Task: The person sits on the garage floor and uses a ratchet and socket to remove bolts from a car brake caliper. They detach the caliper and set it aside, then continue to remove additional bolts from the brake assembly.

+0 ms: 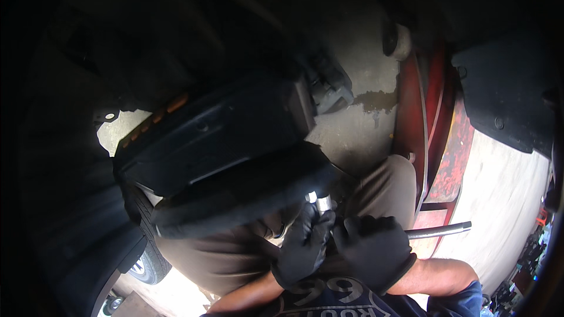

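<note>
Over the brown trousers (202, 261), the right hand (373, 249) is closed around a silver bar (439, 232); its long axis runs left to right, the free end jutting rightward beyond that hand. Just beside it, the left hand (302, 246) grips a silver socket (324, 203) pointing away from the body (whether bar and socket join is hidden).

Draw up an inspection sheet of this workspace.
Surface: pale grey concrete floor, with a dark stain.
Job's things: short silver metal cylinder; straight silver metal bar; whether they join is hidden.
Clutter: small mixed items at lower right, too small to identify.
Hands: black-gloved left hand holds the cylinder; black-gloved right hand closed around the bar.
Cables: nothing seen.
Surroundings: long red metal frame at right; black rubber tyre at lower left.
</note>
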The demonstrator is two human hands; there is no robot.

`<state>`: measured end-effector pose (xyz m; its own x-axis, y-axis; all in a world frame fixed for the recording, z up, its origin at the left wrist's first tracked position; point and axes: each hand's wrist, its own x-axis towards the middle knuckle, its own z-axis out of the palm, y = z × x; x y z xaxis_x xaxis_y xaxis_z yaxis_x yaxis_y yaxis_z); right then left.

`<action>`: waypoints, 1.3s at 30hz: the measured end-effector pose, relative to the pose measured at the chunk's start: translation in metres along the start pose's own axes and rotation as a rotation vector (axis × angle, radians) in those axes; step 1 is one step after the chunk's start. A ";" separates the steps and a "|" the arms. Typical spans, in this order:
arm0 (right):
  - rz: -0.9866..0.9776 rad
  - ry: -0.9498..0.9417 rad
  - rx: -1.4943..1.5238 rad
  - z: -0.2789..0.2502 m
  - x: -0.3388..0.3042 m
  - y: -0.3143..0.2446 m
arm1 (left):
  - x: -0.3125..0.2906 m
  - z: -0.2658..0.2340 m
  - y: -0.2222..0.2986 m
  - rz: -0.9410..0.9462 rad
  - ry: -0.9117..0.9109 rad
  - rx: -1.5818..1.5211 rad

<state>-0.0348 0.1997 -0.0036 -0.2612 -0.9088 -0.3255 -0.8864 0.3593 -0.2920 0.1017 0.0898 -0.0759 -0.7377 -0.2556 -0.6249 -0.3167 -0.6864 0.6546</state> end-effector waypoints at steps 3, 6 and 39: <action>0.026 -0.073 -0.014 -0.011 0.001 -0.001 | -0.010 0.004 -0.010 0.005 0.089 -0.087; 0.064 -0.070 0.036 -0.015 0.002 0.000 | -0.020 -0.004 -0.021 -0.083 0.127 0.274; 0.337 0.162 0.541 0.022 -0.017 0.066 | 0.020 -0.045 -0.049 0.034 0.366 -0.112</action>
<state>-0.0805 0.2437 -0.0374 -0.5826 -0.7329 -0.3513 -0.4396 0.6478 -0.6222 0.1295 0.0873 -0.1396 -0.4784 -0.4918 -0.7275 -0.2136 -0.7384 0.6396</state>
